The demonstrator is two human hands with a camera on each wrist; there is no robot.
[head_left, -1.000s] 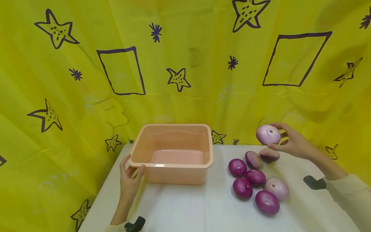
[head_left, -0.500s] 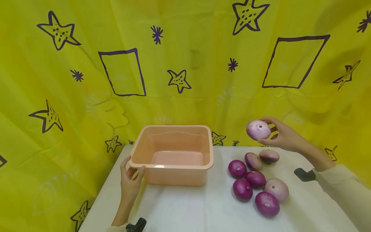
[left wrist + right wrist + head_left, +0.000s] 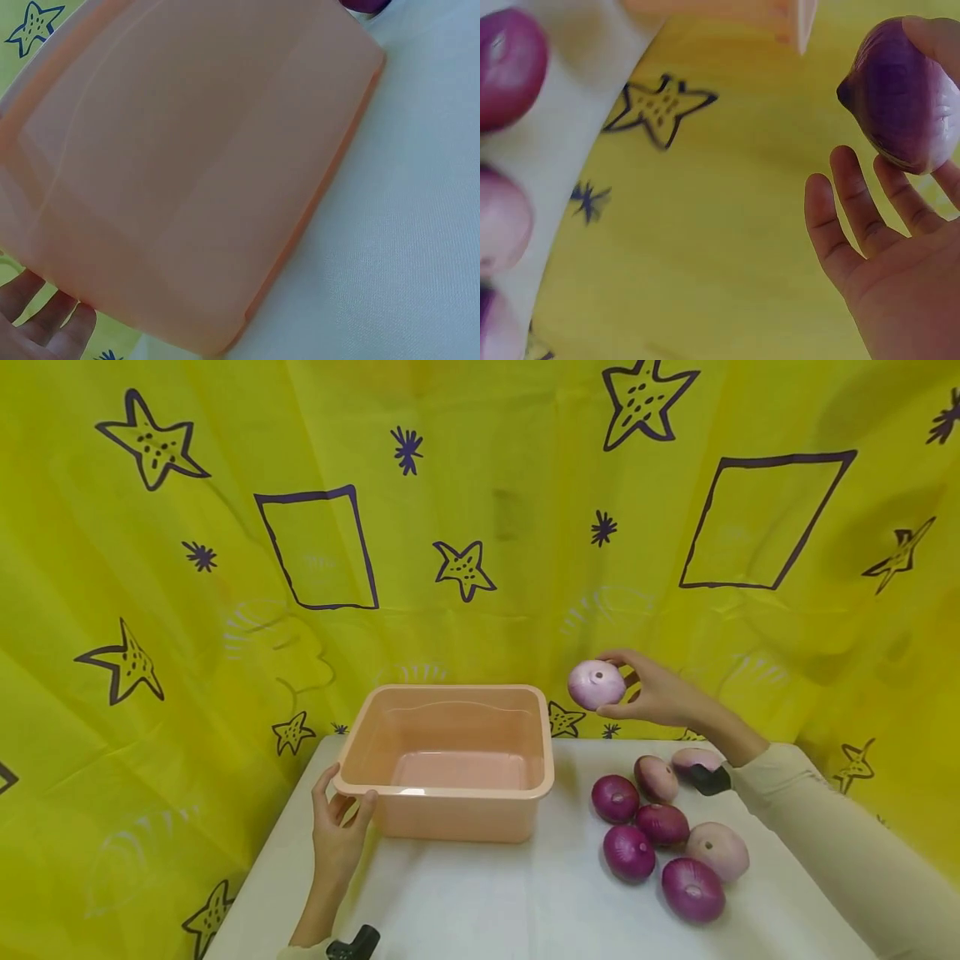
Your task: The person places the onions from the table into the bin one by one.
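Observation:
A pale purple onion (image 3: 595, 686) is held up above the table by my right hand (image 3: 652, 692), just right of the basin. Thumb and fingers pinch it in the right wrist view, where the onion (image 3: 904, 97) shows a dark pointed tip. My left hand (image 3: 339, 839) grips the near left corner of the peach plastic basin (image 3: 457, 814), thumb at the front rim. The basin's inside shows nothing in it. In the left wrist view the fingertips (image 3: 79, 322) of that hand touch the basin's wall (image 3: 202, 165).
Several red onions (image 3: 628, 853) lie grouped on the right of the white table (image 3: 480, 893), among them a paler onion (image 3: 717, 852). A yellow curtain (image 3: 510, 468) with drawn stars hangs right behind the table's far edge.
My right hand has carried the pale onion leftward and slightly up, from above the far onions to near the basin's right rim. The left hand stays at the basin's corner.

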